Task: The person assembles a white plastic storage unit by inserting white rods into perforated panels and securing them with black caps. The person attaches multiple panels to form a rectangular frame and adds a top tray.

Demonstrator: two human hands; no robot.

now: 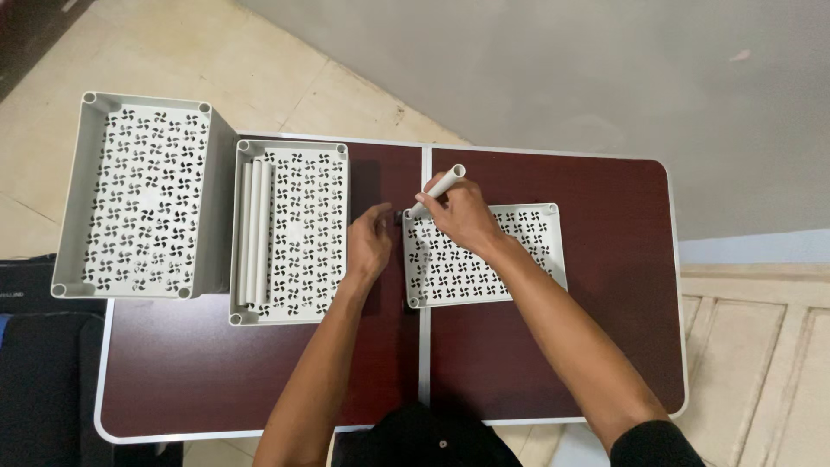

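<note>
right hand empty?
No: the right hand grips a white tube, its lower end at the corner of the perforated tray on the table.

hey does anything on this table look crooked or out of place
Only the leftmost tray: it overhangs the table past its left edge. The other trays lie flat, and the right hand holds a tube.

Both hands reach forward, near each other — left hand (370, 244) loosely curled, right hand (462, 212) clenched.
</note>
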